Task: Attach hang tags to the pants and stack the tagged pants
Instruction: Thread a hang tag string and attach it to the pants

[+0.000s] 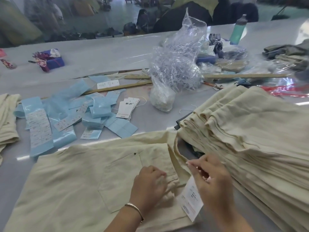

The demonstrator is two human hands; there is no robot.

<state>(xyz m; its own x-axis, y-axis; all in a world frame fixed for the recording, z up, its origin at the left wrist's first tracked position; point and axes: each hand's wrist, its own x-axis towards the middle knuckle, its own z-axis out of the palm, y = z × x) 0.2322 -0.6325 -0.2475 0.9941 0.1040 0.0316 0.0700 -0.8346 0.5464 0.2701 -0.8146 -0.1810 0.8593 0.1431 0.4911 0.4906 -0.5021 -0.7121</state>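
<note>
— Grey and glossy, the worktable runs far back toward a dim room full of heaped cloth. What lies nearest on it?

— One pair of cream pants spread flat at the front edge, back pocket up, with a small dark rivet at the pocket corner. The left hand, a thin bracelet on its wrist, has its fingers curled down onto the cloth by the waistband, gripping a fold there.

— And the right?

— The right hand is just beside it, thumb and forefinger pressed together in a pinch on something fine (a thread or pin, too thin to tell). A white hang tag sits under that hand, on the pants' edge.

— Where are the other pants?

— A tall stack of folded cream pants stands at the right, touching the spread pair. More cream fabric lies at the left edge.

— Anything behind?

— Scattered blue label strips, a small bundle of white tags with string, a clear plastic bag of loose fasteners, two wooden sticks, and a teal bottle farther back.
</note>
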